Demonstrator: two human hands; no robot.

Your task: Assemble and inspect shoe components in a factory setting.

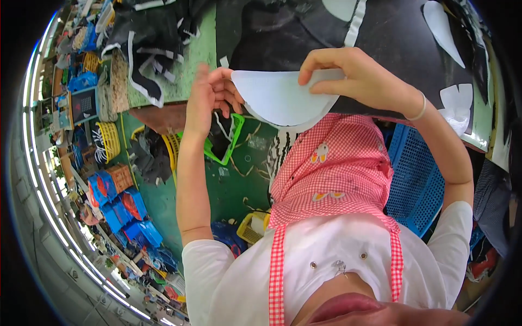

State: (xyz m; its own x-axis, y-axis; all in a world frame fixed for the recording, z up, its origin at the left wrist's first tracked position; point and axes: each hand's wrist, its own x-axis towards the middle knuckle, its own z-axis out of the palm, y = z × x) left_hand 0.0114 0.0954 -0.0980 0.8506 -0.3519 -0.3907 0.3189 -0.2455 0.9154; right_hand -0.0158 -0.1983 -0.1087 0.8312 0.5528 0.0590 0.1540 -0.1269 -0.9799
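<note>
Nearest the camera was the person's white shirt [234, 282], and beyond it a red-checked apron [331, 163]. Past that, the white panel [277, 96] was held up at the front edge of the table [185, 60]. The right hand [359, 79] pinched it toward the right of its top edge, thumb and forefinger close together. The left hand [212, 98] was loose, thumb away from the fingers, a fingertip seemingly touching the left corner.

With the hold mostly on the right, the left end could have sagged or swung. A slack pinch could have let any layers slide out of line, or dropped the panel off the table's edge.

The panel was a plain, smooth half-moon, straight on top and curved below. A second rim showed along the curve; whether from a fold or a separate layer, I could not tell.

Behind it, a black sheet [266, 38] covered much of the table, with a white scrap [457, 106] to the right and black pieces [144, 41] to the left. Farther off were blue bins [114, 214] and ceiling lights [60, 228].
</note>
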